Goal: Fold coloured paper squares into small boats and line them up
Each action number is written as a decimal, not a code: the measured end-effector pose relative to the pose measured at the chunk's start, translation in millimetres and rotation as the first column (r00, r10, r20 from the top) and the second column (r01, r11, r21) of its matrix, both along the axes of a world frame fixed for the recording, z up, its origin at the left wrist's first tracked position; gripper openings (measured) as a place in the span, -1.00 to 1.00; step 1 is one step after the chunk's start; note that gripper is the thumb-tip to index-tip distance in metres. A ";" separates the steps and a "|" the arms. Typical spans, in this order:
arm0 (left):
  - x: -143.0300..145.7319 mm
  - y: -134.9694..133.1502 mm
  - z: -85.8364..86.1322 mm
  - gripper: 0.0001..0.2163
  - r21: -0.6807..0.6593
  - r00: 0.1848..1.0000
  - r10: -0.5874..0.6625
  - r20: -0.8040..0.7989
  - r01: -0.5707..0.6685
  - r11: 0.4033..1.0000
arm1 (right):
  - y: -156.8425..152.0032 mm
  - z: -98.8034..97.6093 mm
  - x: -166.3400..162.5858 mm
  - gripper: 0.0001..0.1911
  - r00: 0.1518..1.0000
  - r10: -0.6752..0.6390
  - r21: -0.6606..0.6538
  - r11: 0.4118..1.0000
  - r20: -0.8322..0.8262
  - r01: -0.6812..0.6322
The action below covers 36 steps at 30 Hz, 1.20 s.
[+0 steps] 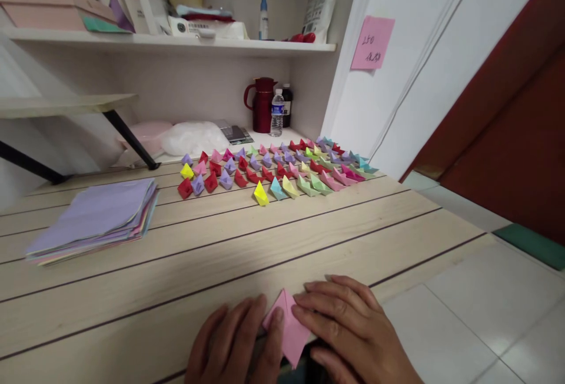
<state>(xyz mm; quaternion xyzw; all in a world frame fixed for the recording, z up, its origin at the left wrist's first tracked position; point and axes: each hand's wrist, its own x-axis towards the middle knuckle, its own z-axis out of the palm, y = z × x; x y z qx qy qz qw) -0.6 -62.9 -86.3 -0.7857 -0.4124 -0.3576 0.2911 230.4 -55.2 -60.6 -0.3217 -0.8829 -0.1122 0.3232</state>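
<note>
A small pink folded paper (290, 328), diamond-shaped with a crease down from its top point, lies at the table's near edge. My left hand (238, 337) holds it from the left, the thumb pressed on its face and the other fingers bent beside it. From the right, my right hand (348, 328) has its fingertips on the paper's right edge, with the thumb lower down near the table edge. The paper's lower tip reaches past the edge of the wooden-slat table (212, 254).
Rows of small folded paper boats (273, 169) in many colours stand at the back of the table. A stack of coloured paper sheets (97, 213) lies at left. Behind are a red jug (263, 104), a water bottle (276, 114) and a plastic bag (194, 139).
</note>
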 end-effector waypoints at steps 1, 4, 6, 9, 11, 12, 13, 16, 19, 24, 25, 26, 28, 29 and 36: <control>0.6 0.2 0.4 -0.65 0.004 1.000 -0.001 0.000 0.001 1.000 | -1.0 -2.5 0.6 -0.66 1.000 0.004 0.010 1.000 -0.003 -0.004; 3.9 -0.6 0.1 -0.70 -0.003 1.000 -0.011 0.021 0.011 1.000 | -3.2 -5.7 0.4 -0.65 0.999 -0.023 0.034 0.999 0.049 0.021; 6.2 -1.9 -1.8 -0.74 -0.017 0.999 -0.008 0.041 0.009 1.000 | -3.5 -3.6 -1.2 -0.62 0.994 -0.058 0.025 0.998 0.098 0.055; 6.7 -4.0 -4.2 -0.75 -0.025 0.998 0.010 0.059 -0.008 1.000 | -2.4 2.9 -3.8 -0.54 0.992 -0.050 -0.036 0.998 0.116 0.055; 3.2 -4.5 -1.9 -0.76 -0.060 0.998 0.001 0.063 0.003 0.998 | -2.1 7.7 -4.9 -0.57 0.994 -0.041 -0.104 0.993 0.099 0.052; 0.2 -4.3 0.9 -0.77 -0.097 0.998 -0.010 0.060 0.015 0.995 | -2.3 10.0 -5.4 -0.60 0.995 -0.043 -0.145 0.988 0.090 0.056; -3.5 -3.6 4.9 -0.77 -0.143 0.999 -0.022 0.050 0.029 0.989 | -2.8 12.2 -6.0 -0.62 0.995 -0.048 -0.186 0.981 0.082 0.063; -16.0 0.5 20.6 -0.75 -0.280 0.994 -0.103 -0.038 0.088 0.956 | -5.6 17.4 -8.4 -0.60 0.996 -0.065 -0.290 0.954 0.060 0.080; -23.1 5.3 35.0 -0.70 -0.341 0.979 -0.181 -0.089 0.141 0.929 | -8.0 18.9 -11.0 -0.61 0.996 -0.084 -0.347 0.933 0.040 0.092; -21.5 8.7 46.1 -0.73 -0.420 0.982 -0.185 -0.025 0.158 0.893 | -7.4 17.5 -12.8 -0.60 0.993 -0.118 -0.372 0.922 0.007 0.113; -20.7 9.2 47.0 -0.73 -0.441 0.984 -0.178 -0.009 0.156 0.884 | -6.9 17.4 -12.6 -0.59 0.993 -0.117 -0.371 0.922 -0.002 0.108; -19.8 9.6 47.6 -0.73 -0.459 0.986 -0.169 0.005 0.153 0.875 | -6.4 17.5 -12.3 -0.59 0.994 -0.112 -0.372 0.923 -0.006 0.102; -18.0 10.4 48.3 -0.79 -0.460 0.987 -0.155 0.044 0.157 0.874 | -5.7 17.8 -11.6 -0.59 0.995 -0.102 -0.376 0.922 -0.001 0.094; -17.1 10.7 48.5 -0.83 -0.444 0.986 -0.154 0.067 0.167 0.880 | -5.5 18.2 -11.4 -0.59 0.995 -0.099 -0.375 0.922 0.003 0.093; -19.7 12.2 44.9 -0.81 -0.407 0.983 -0.182 0.035 0.180 0.895 | -2.8 25.0 -18.2 -0.72 0.989 -0.138 -0.409 0.906 -0.046 0.107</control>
